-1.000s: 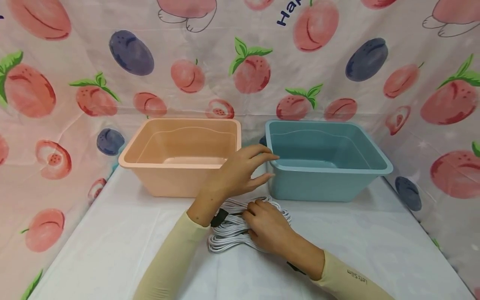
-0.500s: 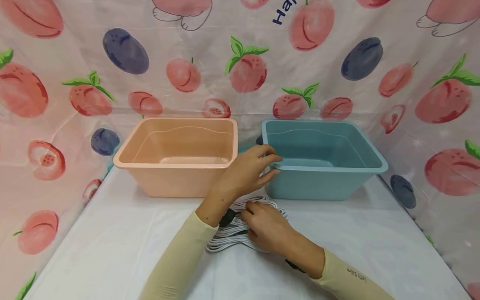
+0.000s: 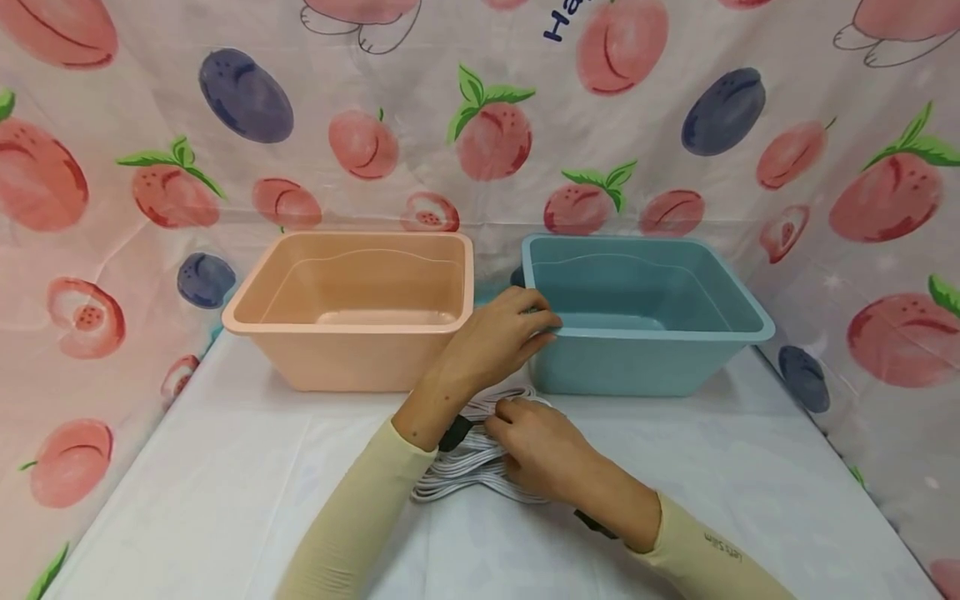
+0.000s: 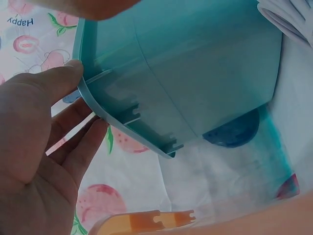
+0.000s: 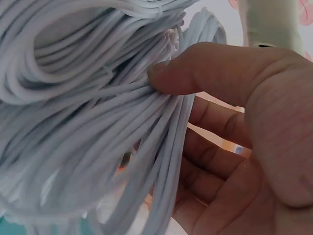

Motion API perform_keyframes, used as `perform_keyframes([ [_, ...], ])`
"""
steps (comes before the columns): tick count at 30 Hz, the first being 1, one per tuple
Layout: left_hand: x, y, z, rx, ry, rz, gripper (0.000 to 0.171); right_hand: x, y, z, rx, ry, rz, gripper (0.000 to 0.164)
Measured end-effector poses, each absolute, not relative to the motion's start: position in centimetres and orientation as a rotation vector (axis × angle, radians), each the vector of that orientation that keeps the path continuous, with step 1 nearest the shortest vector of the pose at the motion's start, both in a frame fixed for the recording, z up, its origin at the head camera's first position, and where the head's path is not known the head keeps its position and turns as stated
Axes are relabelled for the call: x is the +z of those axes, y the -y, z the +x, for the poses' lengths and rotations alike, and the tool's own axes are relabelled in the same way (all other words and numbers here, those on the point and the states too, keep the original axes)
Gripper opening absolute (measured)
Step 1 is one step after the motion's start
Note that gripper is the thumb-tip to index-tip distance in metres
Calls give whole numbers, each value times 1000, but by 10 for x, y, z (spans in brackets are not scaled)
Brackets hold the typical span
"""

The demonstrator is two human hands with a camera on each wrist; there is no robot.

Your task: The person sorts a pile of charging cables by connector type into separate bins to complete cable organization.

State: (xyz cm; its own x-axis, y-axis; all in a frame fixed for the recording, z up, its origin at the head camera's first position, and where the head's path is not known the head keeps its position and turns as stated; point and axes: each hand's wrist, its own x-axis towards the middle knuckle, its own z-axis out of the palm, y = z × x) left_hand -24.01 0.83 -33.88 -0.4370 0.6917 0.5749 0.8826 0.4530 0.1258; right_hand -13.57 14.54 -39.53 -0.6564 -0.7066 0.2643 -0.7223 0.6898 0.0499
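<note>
My left hand (image 3: 491, 342) is at the near left corner of a teal plastic bin (image 3: 637, 367). In the left wrist view, its thumb and fingers (image 4: 90, 139) pinch the rim (image 4: 122, 129) from both sides. Below and nearer to me, a bundle of looped white cable (image 3: 468, 475) lies on the table, partly covered by both arms. My right hand (image 3: 543, 450) grips strands of it. The right wrist view has the thumb (image 5: 181, 73) pressed on top of the cable strands (image 5: 122, 112), while the other fingers curl underneath.
Left of the teal bin stands a peach-coloured bin (image 3: 345, 362), with my left forearm (image 3: 367, 508) crossing in front of its right corner. A white cloth (image 3: 225, 500) covers the table. Fruit-printed fabric (image 3: 420, 83) hangs behind and along the sides.
My left hand has shifted right slightly, and its thumb and fingers have closed onto the teal bin's rim. My right hand stays on the cable. The head view has turned a little.
</note>
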Motion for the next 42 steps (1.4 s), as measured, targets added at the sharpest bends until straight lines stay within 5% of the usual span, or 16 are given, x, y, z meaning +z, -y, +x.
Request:
perform_keyframes([
  [42, -340, -10, -241, -551, 2283, -1314, 20, -324, -215, -131, 130, 2621, 963, 35],
])
